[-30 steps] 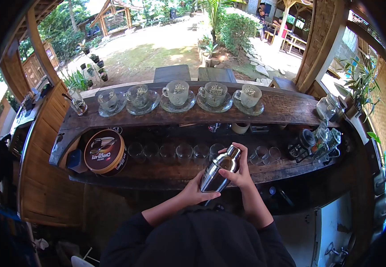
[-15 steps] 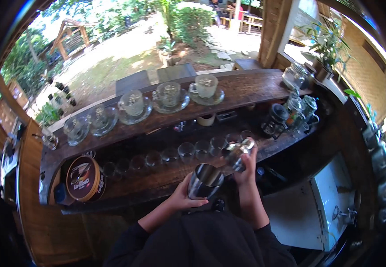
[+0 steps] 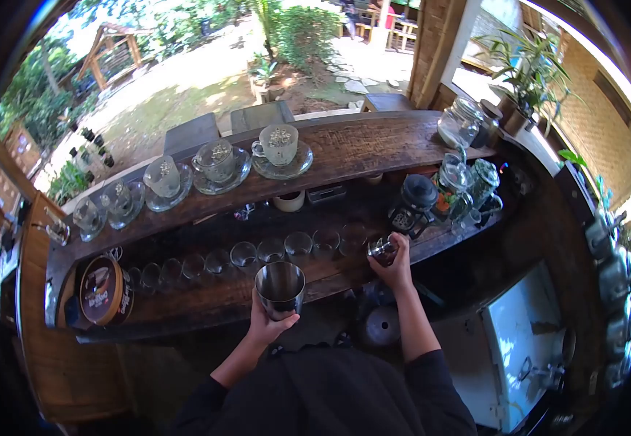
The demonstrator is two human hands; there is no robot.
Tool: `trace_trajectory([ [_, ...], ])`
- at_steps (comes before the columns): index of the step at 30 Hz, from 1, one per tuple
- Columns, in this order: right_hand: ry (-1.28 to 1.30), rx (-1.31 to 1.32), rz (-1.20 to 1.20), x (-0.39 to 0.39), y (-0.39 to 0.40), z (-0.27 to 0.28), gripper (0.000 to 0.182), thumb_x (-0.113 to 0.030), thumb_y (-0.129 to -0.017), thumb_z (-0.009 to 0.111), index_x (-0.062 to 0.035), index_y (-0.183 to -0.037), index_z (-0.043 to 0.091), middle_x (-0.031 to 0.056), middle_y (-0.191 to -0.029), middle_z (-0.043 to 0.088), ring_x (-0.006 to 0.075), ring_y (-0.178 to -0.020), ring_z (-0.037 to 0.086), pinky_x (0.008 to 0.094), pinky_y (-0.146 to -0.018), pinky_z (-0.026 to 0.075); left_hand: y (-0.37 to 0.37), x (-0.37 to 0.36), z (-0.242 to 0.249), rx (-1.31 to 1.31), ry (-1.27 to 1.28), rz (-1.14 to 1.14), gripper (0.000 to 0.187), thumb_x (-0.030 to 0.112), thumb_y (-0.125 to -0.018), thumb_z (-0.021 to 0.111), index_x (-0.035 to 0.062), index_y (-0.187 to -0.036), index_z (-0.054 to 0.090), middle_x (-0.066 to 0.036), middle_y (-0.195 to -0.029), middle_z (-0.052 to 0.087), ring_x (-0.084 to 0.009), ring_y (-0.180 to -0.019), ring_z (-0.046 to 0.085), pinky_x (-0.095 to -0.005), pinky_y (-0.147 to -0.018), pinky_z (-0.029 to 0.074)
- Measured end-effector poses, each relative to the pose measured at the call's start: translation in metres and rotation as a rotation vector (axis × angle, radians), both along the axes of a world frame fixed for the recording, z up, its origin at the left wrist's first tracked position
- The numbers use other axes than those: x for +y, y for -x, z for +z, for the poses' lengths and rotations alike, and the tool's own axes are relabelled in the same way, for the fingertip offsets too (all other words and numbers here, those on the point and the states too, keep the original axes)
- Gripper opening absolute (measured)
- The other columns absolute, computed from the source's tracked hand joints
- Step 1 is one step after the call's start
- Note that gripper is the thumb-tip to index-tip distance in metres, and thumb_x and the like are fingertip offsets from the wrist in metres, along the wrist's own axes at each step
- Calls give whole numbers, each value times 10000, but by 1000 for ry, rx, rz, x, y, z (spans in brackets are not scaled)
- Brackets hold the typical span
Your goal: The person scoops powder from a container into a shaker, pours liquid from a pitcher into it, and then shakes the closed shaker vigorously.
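Observation:
A metal shaker cup is upright in my left hand, its open rim facing up toward me. My right hand is wrapped round the shiny metal shaker top, over the lower shelf's front edge and to the right of the cup. Behind my hands a row of clear glasses lines the lower shelf. A dark French press stands just beyond my right hand.
Glass cups on saucers line the upper counter. Glass jars and a potted plant are at the right. A round brown box is at the lower left. A white cabinet door is at the lower right.
My hands have moved apart, the cup going left and more upright. The shaker top is now lower, at the shelf's front edge. The whole view has shifted.

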State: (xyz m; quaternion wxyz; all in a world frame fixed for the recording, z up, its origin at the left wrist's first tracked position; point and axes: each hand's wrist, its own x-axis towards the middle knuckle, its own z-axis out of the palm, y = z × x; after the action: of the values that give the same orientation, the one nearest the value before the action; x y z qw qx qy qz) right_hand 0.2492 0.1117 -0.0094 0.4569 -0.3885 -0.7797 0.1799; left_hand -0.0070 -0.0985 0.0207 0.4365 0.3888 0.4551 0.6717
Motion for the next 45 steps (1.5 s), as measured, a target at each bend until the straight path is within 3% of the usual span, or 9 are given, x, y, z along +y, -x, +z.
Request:
trace_trajectory([
  [15, 43, 42, 136, 20, -31, -12, 808, -146, -645, 798, -39, -1278, 308, 235, -1257, 390, 412, -1197, 378, 459, -997, 335, -53, 47, -35, 240, 2, 442, 672, -35, -692, 711, -15, -1256, 346, -105, -1136, 530, -172, -995, 567, -280, -829, 477],
  [23, 28, 499, -134, 45, -113, 13, 315, 16, -822, 514, -33, -1122, 435, 103, -1153, 440, 175, -1031, 463, 280, -825, 392, -53, 54, -52, 310, 63, 531, 679, -25, -695, 736, -3, -1251, 347, -115, -1131, 526, -177, -1022, 547, -296, -841, 480],
  [29, 115, 551, -208, 67, -133, 4, 171, -48, -870, 508, -21, -1034, 466, 78, -995, 502, 151, -894, 505, 276, -780, 422, -51, 19, -29, 455, 136, 649, 818, 83, -724, 753, 25, -1364, 247, -146, -1262, 446, -231, -1090, 525, -333, -892, 441],
  [31, 147, 581, -137, 55, -126, -3, 138, -43, -884, 490, -15, -1015, 458, 64, -911, 513, 134, -815, 515, 238, -703, 434, -29, -8, -34, 591, 264, 787, 830, 126, -747, 744, 38, -1387, 222, -151, -1294, 423, -247, -1100, 523, -344, -899, 433],
  [35, 199, 589, 61, 27, -106, -25, 80, -89, -919, 467, -44, -984, 463, 13, -716, 435, 73, -539, 379, 190, -500, 314, 59, -68, -48, 248, 132, 1211, 529, 217, -841, 645, 14, -1263, 400, -147, -1182, 528, -211, -1061, 538, -295, -895, 418],
  [39, 232, 516, 35, -10, -79, 1, 212, -221, -904, 565, -27, -856, 495, 68, -658, 439, 135, -503, 403, 262, -462, 337, 166, -145, -50, 246, 230, 1570, 352, 165, -847, 557, 63, -1173, 471, -71, -1110, 543, -139, -966, 529, -253, -748, 432],
  [42, 179, 506, 77, 0, -59, 11, 200, -191, -922, 522, -13, -835, 499, 39, -653, 456, 124, -490, 404, 262, -451, 347, 244, -200, -41, 114, 213, 1773, 340, 112, -813, 556, 32, -1137, 492, -81, -1059, 560, -166, -986, 533, -287, -826, 426],
  [44, -561, 652, 777, 57, -41, 10, 205, -186, -893, 536, -31, -786, 457, 49, -570, 457, 134, -446, 417, 256, -423, 350, 295, -236, -42, 106, 169, 1850, 348, 91, -801, 563, -4, -1128, 492, -102, -1051, 567, -198, -1009, 537, -313, -903, 414],
  [45, -356, 613, 444, 14, -30, 33, 208, -179, -890, 531, -33, -769, 443, 44, -545, 453, 134, -435, 421, 254, -416, 351, 320, -254, -40, 168, 237, 1866, 398, 103, -777, 585, 14, -1153, 489, -121, -1075, 559, -224, -1029, 532, -331, -918, 409],
])
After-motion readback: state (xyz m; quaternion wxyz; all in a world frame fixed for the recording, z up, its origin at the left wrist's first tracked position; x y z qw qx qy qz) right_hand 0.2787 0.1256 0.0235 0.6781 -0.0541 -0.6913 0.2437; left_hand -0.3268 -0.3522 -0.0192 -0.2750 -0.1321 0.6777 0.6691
